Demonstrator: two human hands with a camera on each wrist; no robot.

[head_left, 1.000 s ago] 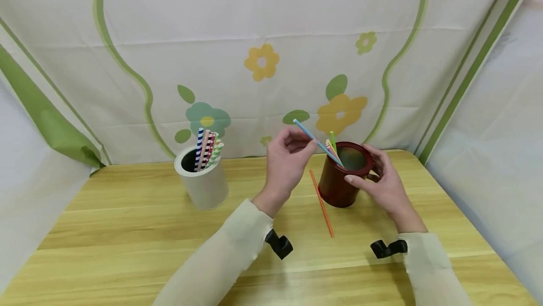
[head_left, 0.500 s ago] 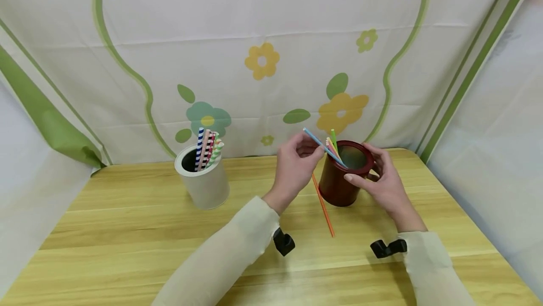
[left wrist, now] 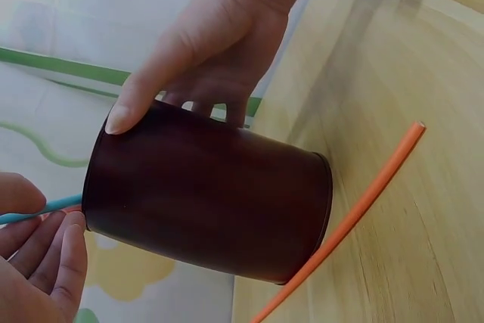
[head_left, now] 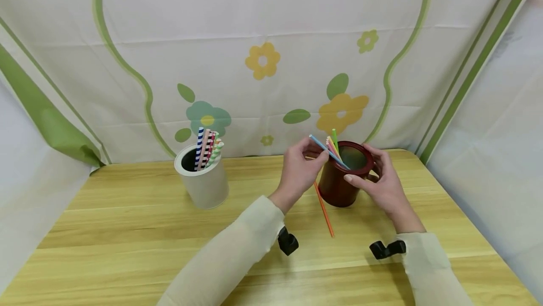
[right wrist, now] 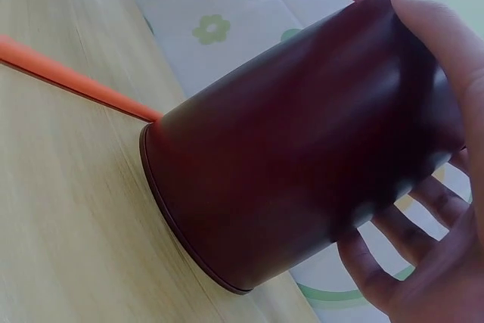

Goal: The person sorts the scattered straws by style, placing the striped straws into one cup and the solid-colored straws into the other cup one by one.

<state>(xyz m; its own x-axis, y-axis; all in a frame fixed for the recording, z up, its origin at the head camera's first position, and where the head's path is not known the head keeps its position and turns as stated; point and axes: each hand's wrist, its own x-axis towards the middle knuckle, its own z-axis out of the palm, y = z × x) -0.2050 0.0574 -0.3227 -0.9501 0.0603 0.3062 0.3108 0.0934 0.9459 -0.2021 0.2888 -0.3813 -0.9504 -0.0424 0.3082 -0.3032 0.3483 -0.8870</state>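
Note:
My left hand (head_left: 299, 169) pinches a light blue straw (head_left: 318, 141) between thumb and fingers. The straw slants down to the right, its lower end inside a dark red mug (head_left: 337, 188). A green straw (head_left: 334, 137) and a few pink and yellow straws lean at the mug's left rim. Around the mug's right side, my right hand (head_left: 385, 184) grips it near the handle, thumb at the rim. The right wrist view shows its fingers spread round the mug wall (right wrist: 287, 149). An orange straw (head_left: 324, 211) lies on the table by the mug's base, touching or nearly touching it.
A white canister (head_left: 205, 188) holding several striped straws (head_left: 205, 150) stands upright to the left. Behind the wooden table (head_left: 127, 230) hangs a flowered curtain (head_left: 212, 61). Black wrist mounts (head_left: 288, 241) project from both sleeves.
My left hand has moved right and slightly down toward the mug, and the blue straw has sunk lower into it. The right hand and mug stay nearly still.

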